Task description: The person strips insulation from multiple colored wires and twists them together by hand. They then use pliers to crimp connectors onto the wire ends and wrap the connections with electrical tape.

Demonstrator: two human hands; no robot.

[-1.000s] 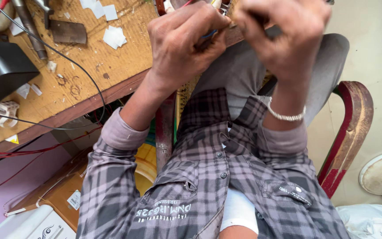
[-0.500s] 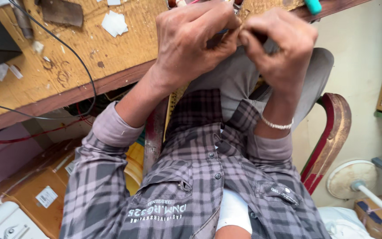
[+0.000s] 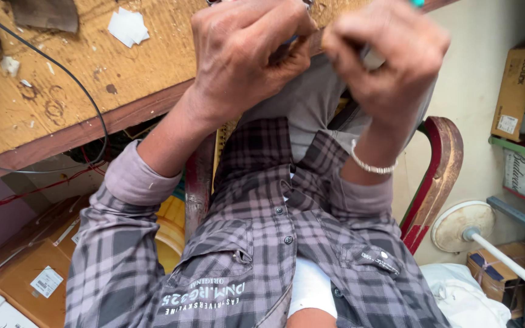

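The left hand (image 3: 244, 51) is curled into a loose fist, fingers folded in and pressed together around something small that barely shows between them; only a thin bluish sliver peeks out near the thumb. The right hand (image 3: 390, 51) is likewise closed, its fingertips pinched on a small pale part (image 3: 373, 59), whitish and blocky, most of it hidden under the fingers. The two hands sit close together, nearly touching, held up over the lap and just in front of the edge of the worn wooden tabletop (image 3: 62, 85).

The pale part looks light and rigid, probably plastic, small enough that a fingertip pinch is the only sensible hold. It seems easy to drop or lose from such a grip, so a firm pinch on its sides would suit it best. What exactly it is cannot be made out.

A black cable (image 3: 95, 115) runs across the tabletop, scraps of white paper (image 3: 127, 27) lie further back, and a red chair frame (image 3: 439, 170) curves beside the person's right forearm.
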